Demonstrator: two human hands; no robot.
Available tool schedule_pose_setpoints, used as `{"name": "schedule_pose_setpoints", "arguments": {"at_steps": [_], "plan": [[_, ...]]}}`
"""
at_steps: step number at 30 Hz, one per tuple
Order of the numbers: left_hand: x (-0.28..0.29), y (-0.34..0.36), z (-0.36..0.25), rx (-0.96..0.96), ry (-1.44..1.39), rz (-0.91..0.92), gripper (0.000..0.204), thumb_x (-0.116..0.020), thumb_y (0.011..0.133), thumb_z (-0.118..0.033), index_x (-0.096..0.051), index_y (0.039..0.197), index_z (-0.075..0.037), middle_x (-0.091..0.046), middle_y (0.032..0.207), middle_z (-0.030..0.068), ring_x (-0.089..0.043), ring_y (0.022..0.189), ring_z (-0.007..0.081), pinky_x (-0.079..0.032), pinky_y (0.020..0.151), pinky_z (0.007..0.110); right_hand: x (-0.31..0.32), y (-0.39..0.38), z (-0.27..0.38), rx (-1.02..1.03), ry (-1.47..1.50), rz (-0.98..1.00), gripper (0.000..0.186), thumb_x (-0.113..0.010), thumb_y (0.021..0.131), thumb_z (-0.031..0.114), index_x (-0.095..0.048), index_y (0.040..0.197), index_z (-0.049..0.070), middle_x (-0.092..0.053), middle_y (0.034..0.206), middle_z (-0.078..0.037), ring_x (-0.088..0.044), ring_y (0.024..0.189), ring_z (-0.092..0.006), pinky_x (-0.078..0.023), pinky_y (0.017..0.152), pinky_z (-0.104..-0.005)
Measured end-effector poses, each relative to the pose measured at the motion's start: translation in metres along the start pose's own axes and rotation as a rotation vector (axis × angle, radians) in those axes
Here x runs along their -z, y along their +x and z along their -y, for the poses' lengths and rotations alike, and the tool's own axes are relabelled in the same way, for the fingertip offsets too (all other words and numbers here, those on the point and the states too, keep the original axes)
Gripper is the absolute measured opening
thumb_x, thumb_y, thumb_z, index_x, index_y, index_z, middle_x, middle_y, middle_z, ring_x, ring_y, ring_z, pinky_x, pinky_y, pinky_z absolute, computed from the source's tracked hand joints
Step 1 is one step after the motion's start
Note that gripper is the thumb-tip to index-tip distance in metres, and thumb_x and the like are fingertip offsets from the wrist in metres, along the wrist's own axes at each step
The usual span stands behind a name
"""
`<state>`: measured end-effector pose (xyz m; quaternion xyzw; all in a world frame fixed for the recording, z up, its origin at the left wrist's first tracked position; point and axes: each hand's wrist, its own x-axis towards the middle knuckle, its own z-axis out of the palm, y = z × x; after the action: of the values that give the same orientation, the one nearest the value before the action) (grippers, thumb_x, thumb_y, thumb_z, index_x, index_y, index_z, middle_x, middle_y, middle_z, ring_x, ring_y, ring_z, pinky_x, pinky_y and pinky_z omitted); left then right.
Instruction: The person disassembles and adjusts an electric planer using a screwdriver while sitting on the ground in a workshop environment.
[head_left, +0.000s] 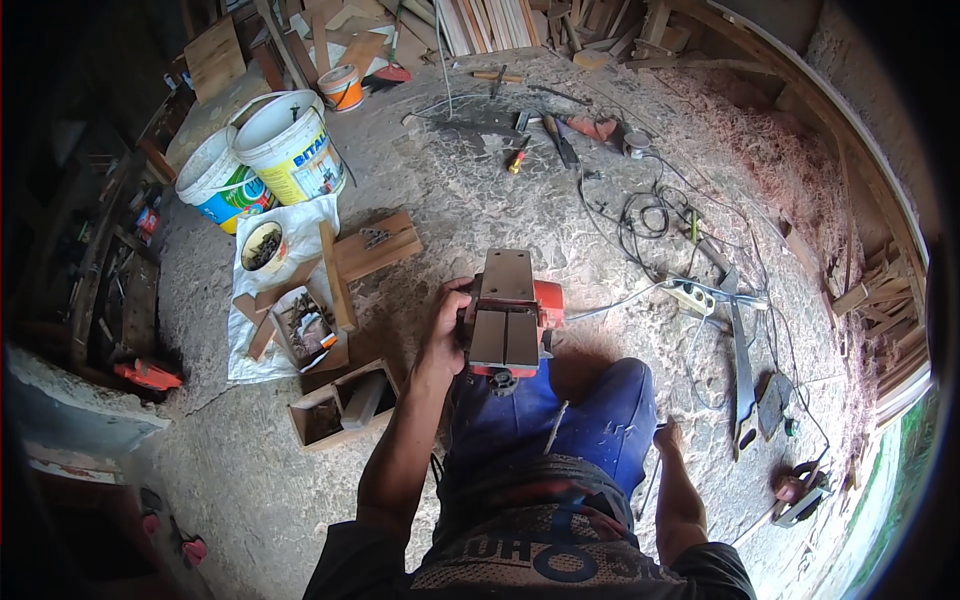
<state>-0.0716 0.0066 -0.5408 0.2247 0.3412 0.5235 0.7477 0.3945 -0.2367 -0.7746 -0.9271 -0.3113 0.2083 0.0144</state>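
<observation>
My left hand (447,325) grips a red electric planer (505,320) by its left side, holding it sole-up above my blue-clad legs. The planer's metal plates face up and its black knob is at the near end. My right hand (668,433) is low beside my right knee, its fingers closed on something dark and thin that I cannot make out clearly. Left of the planer, a white sack (246,345) carries wood offcuts (375,250), a tub of small metal pieces (262,247) and an open box (305,330). A divided wooden box (325,420) sits nearer me.
White buckets (290,150) and a small orange bucket (340,90) stand at back left. A handsaw (742,370), a level (690,297), tangled cables (645,225) and hand tools (560,140) lie on the rough floor. Stacked timber (485,20) and shavings (740,130) line the back and right.
</observation>
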Motion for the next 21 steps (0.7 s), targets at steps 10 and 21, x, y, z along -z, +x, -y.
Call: {"name": "schedule_pose_setpoints", "arguments": {"at_steps": [10, 21], "plan": [[-0.004, 0.012, 0.009, 0.013, 0.041, -0.05, 0.042, -0.06, 0.08, -0.025, -0.056, 0.119, -0.01, -0.061, 0.106, 0.0079, -0.061, 0.097, 0.0218, -0.054, 0.081, 0.039, 0.129, -0.127, 0.299, 1.0, 1.142, -0.007, 0.03, -0.052, 0.1, 0.021, -0.063, 0.122, 0.004, -0.06, 0.124, -0.015, -0.05, 0.125, -0.027, -0.039, 0.104, -0.0345], [-0.024, 0.046, 0.014, 0.181, 0.26, -0.26, 0.026, -0.059, 0.079, -0.038, -0.064, 0.089, -0.015, -0.066, 0.089, 0.0022, -0.064, 0.083, 0.0217, -0.051, 0.075, 0.047, 0.1, -0.105, 0.382, 0.763, 1.447, 0.346, 0.03, -0.047, 0.098, 0.024, -0.065, 0.102, 0.0, -0.065, 0.09, -0.006, -0.057, 0.085, -0.0141, -0.047, 0.08, -0.0293]]}}
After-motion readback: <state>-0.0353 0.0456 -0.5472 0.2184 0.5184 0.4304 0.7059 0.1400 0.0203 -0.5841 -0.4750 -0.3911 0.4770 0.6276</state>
